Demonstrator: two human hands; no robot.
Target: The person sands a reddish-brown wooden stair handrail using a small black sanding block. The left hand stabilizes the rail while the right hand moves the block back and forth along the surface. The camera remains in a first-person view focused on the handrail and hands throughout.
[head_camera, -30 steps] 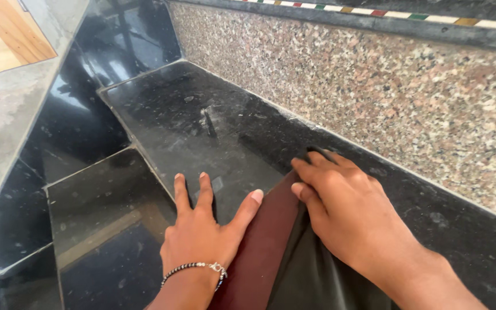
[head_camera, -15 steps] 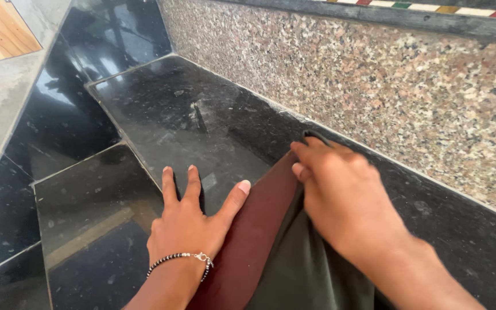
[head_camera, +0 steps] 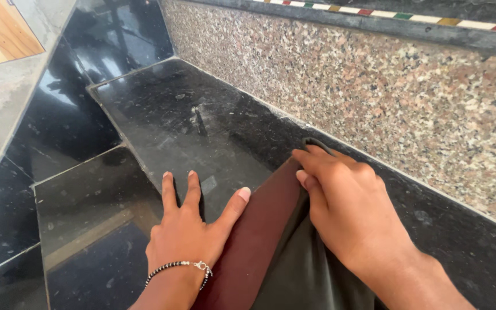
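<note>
While left hand (head_camera: 185, 235) lies flat, fingers spread | right hand (head_camera: 345, 212) grips one cloth (head_camera: 271, 252) | one black slab (head_camera: 202, 132)

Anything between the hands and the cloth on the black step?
Nothing visible. The right hand lies directly on the dark green cloth near its top corner; the left hand is flat on the black stone step, thumb against the maroon band.

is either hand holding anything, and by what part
The right hand grips the dark cloth at its far top edge, fingers curled over it. The left hand holds nothing, lying flat beside the cloth's maroon band.
</note>
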